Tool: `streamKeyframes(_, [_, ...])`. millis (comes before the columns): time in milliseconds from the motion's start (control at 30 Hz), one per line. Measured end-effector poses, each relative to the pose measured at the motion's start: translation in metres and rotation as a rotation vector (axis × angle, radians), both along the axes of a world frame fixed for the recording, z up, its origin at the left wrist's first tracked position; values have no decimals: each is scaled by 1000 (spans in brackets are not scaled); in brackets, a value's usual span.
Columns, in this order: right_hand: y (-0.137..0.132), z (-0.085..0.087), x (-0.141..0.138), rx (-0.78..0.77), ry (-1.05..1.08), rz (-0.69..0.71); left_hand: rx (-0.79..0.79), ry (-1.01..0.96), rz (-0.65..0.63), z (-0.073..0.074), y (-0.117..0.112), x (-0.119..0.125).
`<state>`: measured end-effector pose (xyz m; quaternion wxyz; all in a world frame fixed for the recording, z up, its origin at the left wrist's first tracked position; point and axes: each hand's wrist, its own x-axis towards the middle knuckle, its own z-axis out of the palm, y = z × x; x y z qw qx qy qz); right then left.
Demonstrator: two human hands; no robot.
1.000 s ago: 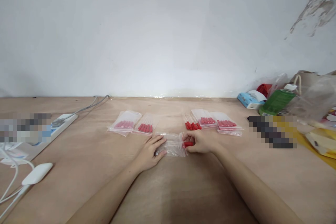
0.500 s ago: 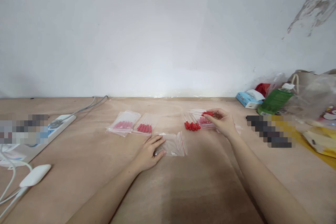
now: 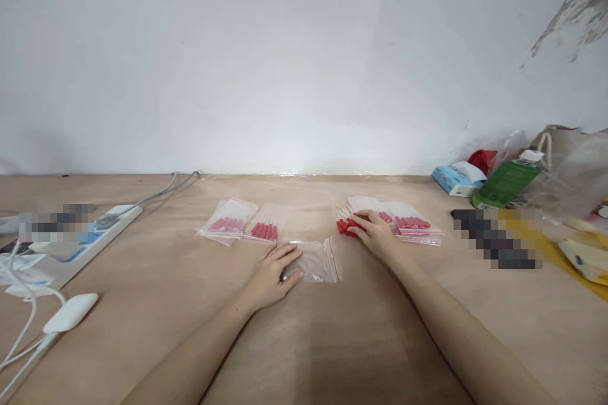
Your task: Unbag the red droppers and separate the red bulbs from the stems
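Observation:
My left hand [image 3: 273,274] lies flat with fingers apart on the left end of an empty clear zip bag [image 3: 316,259] with a red seal strip. My right hand [image 3: 375,234] rests on a loose pile of red-capped sticks [image 3: 346,226], fingers curled down onto them. Whether it grips one I cannot tell. Two filled bags [image 3: 247,225] lie to the left. Further filled bags [image 3: 408,224] lie just right of my right hand.
A white power strip [image 3: 102,231] with cables and a white adapter [image 3: 70,312] sit at the left. At the right are a green bottle [image 3: 506,182], a blue tissue pack [image 3: 453,178], plastic bags and yellow packets. A white wall backs the wooden table [image 3: 332,329].
My right hand left the empty bag's mouth, went to the filled bags at the right with a red-capped stick, then came down onto the loose pile. My left hand stayed put.

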<state>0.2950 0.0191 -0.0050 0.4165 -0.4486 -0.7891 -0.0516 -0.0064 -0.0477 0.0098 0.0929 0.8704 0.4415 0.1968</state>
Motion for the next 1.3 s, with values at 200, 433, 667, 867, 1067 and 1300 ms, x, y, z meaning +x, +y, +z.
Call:
streamKeyframes(200, [-4,5,-1,-80,-17,-4,-1,-3,-3,1,0,0])
streamKeyframes(433, [-12,12,-1,-114,-14,-215,-1,-17,-4,2,-1,1])
streamKeyframes(667, [-22,23,-11,6,32,-311,1,-5,1,2,-1,0])
streamKeyframes(867, [-49,34,-48,-131,-23,-18,42,-9,9,2,-3,0])
streamKeyframes(1067, [-60,22,-72,-168,-110,29,71,-3,21,0,-4,0])
streamKeyframes(1300, [-57,18,-61,-225,-210,-114,85,17,39,6,-7,1])
